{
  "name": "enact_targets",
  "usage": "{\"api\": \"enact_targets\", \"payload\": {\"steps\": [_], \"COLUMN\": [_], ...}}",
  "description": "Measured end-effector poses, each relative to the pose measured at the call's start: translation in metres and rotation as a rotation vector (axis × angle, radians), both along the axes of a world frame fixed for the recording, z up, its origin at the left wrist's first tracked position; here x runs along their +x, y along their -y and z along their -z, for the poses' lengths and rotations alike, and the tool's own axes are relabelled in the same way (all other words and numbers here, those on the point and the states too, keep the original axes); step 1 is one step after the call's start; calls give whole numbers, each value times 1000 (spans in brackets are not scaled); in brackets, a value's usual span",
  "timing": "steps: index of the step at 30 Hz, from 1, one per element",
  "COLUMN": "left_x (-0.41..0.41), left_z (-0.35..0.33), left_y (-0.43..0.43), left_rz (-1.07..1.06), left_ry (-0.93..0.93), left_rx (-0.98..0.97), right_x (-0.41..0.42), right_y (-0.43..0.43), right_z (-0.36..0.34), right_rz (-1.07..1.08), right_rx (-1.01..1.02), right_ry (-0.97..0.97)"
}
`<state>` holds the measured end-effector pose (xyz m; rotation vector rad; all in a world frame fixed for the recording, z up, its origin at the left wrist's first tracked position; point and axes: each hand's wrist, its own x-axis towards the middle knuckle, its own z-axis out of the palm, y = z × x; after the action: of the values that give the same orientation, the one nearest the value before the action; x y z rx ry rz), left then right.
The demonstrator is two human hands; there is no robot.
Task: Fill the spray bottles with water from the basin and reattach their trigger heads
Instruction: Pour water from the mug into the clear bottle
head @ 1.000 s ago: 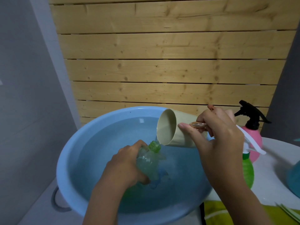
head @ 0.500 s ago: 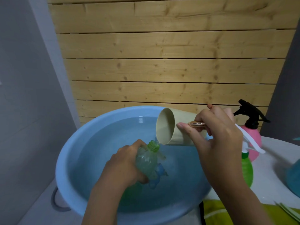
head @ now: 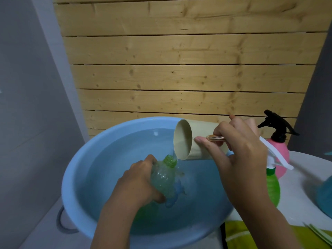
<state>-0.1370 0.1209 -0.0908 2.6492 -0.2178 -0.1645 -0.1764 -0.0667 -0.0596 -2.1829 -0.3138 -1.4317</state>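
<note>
My left hand (head: 140, 182) grips an open green spray bottle (head: 164, 178), tilted over the water in the blue basin (head: 75, 169). My right hand (head: 239, 155) holds a beige cup (head: 190, 141) by its handle, tipped on its side above the bottle's threaded neck. A thin stream of water runs from the cup's lip onto the neck. To the right stand a green bottle (head: 272, 186) with a white trigger head (head: 274, 155) and a pink bottle (head: 280, 150) with a black trigger head (head: 277, 125).
The basin sits on a white table (head: 296, 191) against a wooden slat wall (head: 179, 69). A yellow-green cloth (head: 237, 236) lies at the front right. A blue bottle (head: 326, 194) shows at the right edge. A grey wall stands at the left.
The cup has tipped a little further and water now runs onto the bottle's neck. Both hands have stayed nearly in place.
</note>
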Motion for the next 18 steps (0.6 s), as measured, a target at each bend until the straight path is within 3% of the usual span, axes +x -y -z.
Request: {"api": "enact_targets", "payload": {"steps": [18], "left_x": [0], "left_z": [0], "left_y": [0], "left_rz": [-7], "left_ry": [-2], "left_rx": [24], "right_x": [-1], "right_y": [0], "right_z": [-2], "right_rz": [19], "right_rx": [-80], "right_ry": [22]}}
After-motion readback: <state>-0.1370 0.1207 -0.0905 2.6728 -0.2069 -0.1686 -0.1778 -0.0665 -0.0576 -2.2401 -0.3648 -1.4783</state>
